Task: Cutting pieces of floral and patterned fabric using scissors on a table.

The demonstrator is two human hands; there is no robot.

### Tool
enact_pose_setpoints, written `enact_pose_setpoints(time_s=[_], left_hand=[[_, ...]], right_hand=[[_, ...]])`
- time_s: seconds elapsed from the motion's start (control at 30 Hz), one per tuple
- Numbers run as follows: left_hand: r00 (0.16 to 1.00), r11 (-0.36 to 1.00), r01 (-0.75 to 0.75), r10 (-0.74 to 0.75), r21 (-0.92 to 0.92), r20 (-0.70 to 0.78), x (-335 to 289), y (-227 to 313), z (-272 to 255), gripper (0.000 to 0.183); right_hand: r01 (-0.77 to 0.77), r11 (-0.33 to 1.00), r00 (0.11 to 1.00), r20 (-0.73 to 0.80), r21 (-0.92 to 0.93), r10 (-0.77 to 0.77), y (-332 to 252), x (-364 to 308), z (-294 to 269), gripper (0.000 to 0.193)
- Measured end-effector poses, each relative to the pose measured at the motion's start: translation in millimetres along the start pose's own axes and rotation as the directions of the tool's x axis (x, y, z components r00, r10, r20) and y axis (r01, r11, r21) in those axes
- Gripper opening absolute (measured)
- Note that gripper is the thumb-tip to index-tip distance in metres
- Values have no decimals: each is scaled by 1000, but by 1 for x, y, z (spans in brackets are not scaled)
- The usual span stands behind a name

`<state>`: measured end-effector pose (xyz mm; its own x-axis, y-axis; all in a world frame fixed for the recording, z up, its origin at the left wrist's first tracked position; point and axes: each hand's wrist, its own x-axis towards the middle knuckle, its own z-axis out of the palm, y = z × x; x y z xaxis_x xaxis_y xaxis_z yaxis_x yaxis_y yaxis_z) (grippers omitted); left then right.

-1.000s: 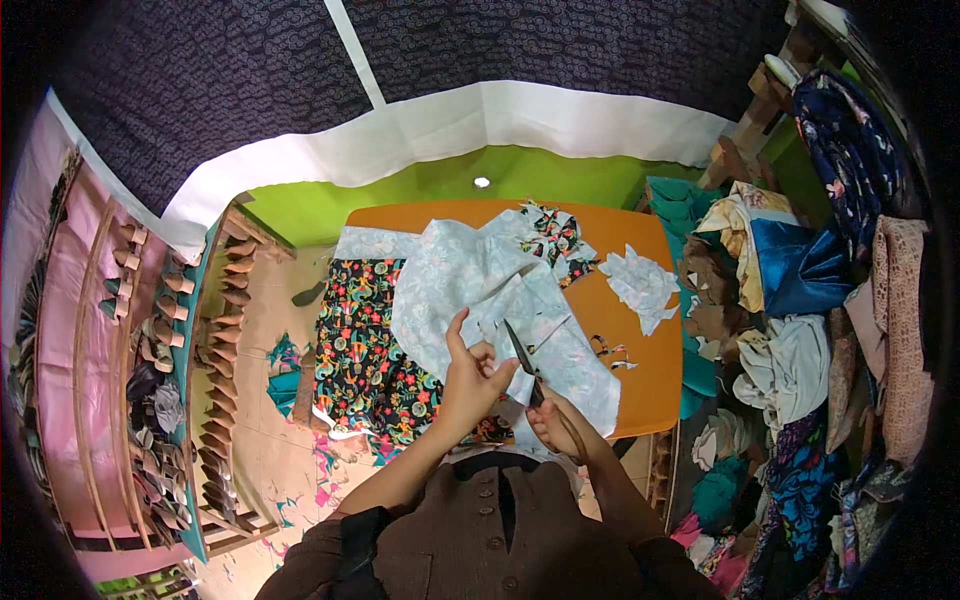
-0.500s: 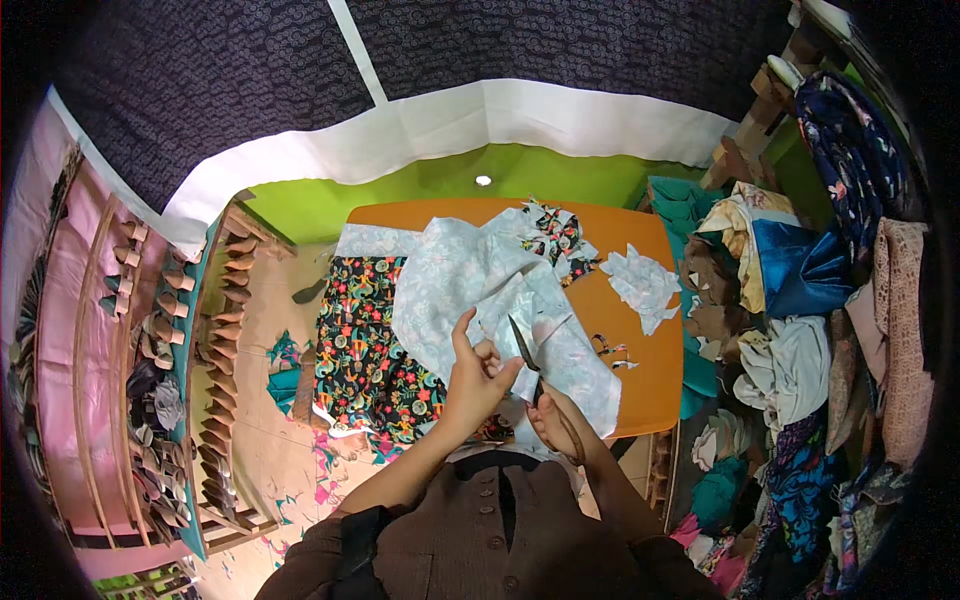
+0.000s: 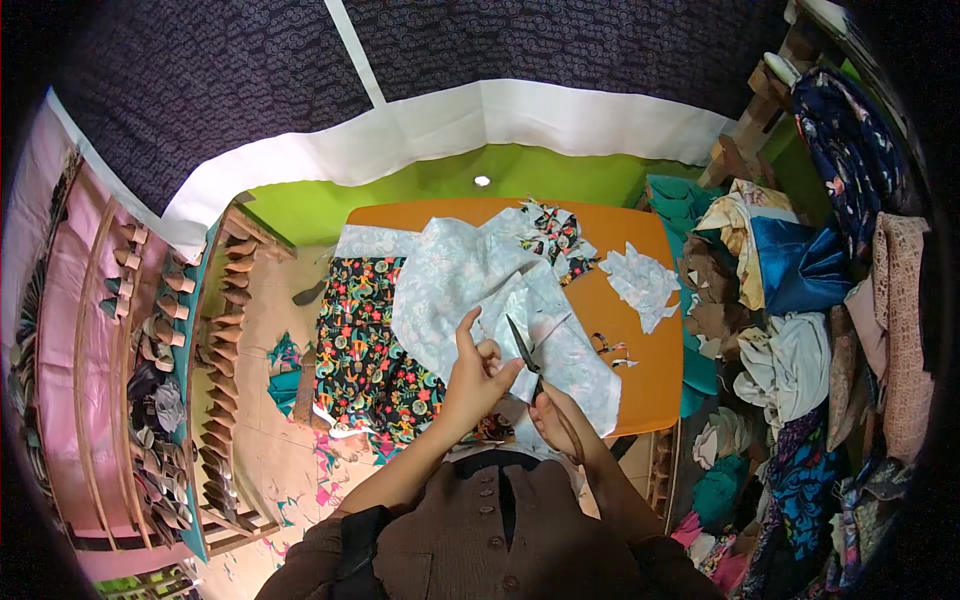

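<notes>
In my right hand (image 3: pixel 557 418) is a pair of dark scissors (image 3: pixel 527 350), its blades pointing up and away from me above the cloth. The fingers wrap the handles, and one loop shows below the hand. Beside the blades, my left hand (image 3: pixel 476 378) has its index finger raised, the thumb stretched toward the scissors and the other fingers loosely bent; I see nothing held in it. Both hands are over the pale underside of a fabric (image 3: pixel 440 270). Its black side with bright flowers (image 3: pixel 370 350) shows at the left, hanging over the table's edge.
The orange table (image 3: pixel 650 390) carries cut scraps (image 3: pixel 640 285) at right and a patterned bundle (image 3: pixel 552 235) at the far side. Piled cloth (image 3: pixel 790 365) fills the right side. Racks of shoe-shaped forms (image 3: pixel 225 350) stand at left. Scraps (image 3: pixel 340 465) litter the floor.
Both hands and the scissors stay in nearly the same place. The view has shifted very slightly; the fabric lies as before.
</notes>
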<state>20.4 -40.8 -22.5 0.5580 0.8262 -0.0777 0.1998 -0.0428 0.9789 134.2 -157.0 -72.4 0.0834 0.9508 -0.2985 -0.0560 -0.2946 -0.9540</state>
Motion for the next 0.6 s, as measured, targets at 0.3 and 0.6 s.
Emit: enact_pose_setpoints(time_s=[0.3,0.6], left_hand=[[991,942,118,-133,-315,-28,7,-7,1,71],[995,950,96,-98,-296,6,3,-15,1,53]], right_hand=[[131,991,991,-25,38,-131,-13,0,4,55],[-24,996,1000,-4,89,24,-12,-4,6,58]])
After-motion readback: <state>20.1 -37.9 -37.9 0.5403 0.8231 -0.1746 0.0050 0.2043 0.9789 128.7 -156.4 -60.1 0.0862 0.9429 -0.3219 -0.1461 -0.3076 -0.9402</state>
